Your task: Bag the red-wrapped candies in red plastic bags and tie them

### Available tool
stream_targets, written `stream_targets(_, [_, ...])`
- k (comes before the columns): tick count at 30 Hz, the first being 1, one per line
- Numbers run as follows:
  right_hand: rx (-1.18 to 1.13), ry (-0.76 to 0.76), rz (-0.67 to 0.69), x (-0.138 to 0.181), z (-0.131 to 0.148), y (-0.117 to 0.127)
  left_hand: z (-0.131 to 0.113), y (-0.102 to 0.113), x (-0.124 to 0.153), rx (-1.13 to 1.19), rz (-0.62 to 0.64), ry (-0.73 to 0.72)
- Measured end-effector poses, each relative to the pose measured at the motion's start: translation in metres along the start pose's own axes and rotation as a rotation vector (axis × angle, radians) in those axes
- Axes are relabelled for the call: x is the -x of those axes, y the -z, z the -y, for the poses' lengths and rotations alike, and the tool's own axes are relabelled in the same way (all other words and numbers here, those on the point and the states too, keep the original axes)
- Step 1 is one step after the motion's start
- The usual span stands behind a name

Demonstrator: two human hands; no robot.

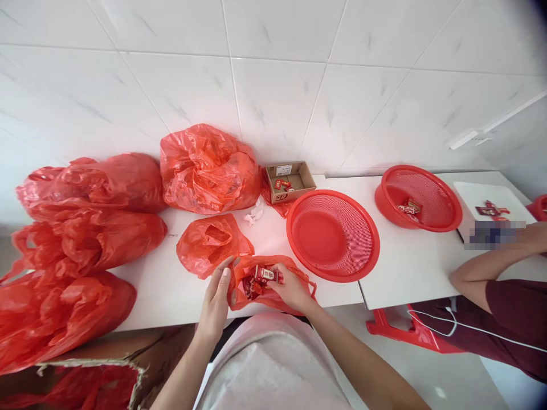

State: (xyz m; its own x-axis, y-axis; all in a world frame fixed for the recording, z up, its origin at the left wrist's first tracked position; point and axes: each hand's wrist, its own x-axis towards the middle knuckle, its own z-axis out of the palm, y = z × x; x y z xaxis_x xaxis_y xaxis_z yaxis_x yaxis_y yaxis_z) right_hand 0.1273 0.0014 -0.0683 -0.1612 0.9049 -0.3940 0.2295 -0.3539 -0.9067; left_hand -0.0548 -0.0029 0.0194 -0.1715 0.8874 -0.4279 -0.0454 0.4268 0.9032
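Observation:
A small red plastic bag [294,272] lies open at the near edge of the white table [397,267]. My left hand [216,299] pinches the bag's left rim and holds it open. My right hand [287,285] is inside the bag's mouth, fingers closed on a small red packet [267,274]. More red packets show inside the bag. A second small red bag [209,242] sits just behind it. An empty red mesh basket [333,233] stands to the right of my hands.
Several large stuffed red bags [85,228] crowd the table's left side, one [205,168] against the tiled wall. A small cardboard box [289,181] holds packets. Another red basket [419,196] holds a few packets. Another person's arm [482,267] rests at the right. A cardboard box [106,376] stands below.

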Motion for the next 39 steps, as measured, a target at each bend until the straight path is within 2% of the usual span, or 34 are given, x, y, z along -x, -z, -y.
stream_targets(4, [0.248,0.076,-0.119,-0.007,-0.011,0.011,0.002,0.007,0.002,-0.017,0.017,0.014])
stream_targets(9, [0.411,0.145,-0.114,0.006,-0.006,0.015,0.01,0.019,-0.001,-0.118,0.097,-0.015])
stream_targets(11, [0.439,0.235,-0.138,0.016,0.002,0.019,0.014,0.028,-0.003,-0.193,0.101,-0.045])
stream_targets(14, [0.601,0.387,-0.305,0.034,0.015,0.036,0.021,0.045,-0.004,-0.283,0.076,-0.088])
stream_targets(15, [0.675,0.394,-0.367,0.04,0.017,0.043,0.024,0.051,-0.004,-0.31,0.067,-0.09])
stream_targets(17, [0.79,0.3,-0.418,0.05,0.015,0.056,0.028,0.062,-0.003,-0.365,0.061,-0.064])
stream_targets(20, [0.797,0.026,-0.314,0.063,0.009,0.069,0.031,0.072,0.003,-0.441,0.127,0.051])
stream_targets(22, [0.707,-0.052,-0.257,0.072,0.012,0.072,0.026,0.074,0.01,-0.437,0.158,0.084])
stream_targets(24, [0.585,0.004,-0.276,0.08,0.028,0.072,0.015,0.073,0.018,-0.385,0.124,0.014])
stream_targets(28, [0.392,0.19,-0.363,0.086,0.079,0.071,-0.02,0.067,0.024,-0.131,0.024,-0.177])
stream_targets(30, [0.377,0.238,-0.382,0.083,0.102,0.071,-0.032,0.063,0.024,0.018,0.045,-0.215])
stream_targets(32, [0.381,0.278,-0.372,0.081,0.119,0.069,-0.037,0.06,0.022,0.113,0.147,-0.238])
stream_targets(34, [0.369,0.325,-0.303,0.083,0.133,0.064,-0.036,0.056,0.021,0.12,0.298,-0.239])
stream_targets(39, [0.409,0.465,0.024,0.092,0.162,0.03,-0.031,0.037,0.023,-0.213,0.527,-0.227])
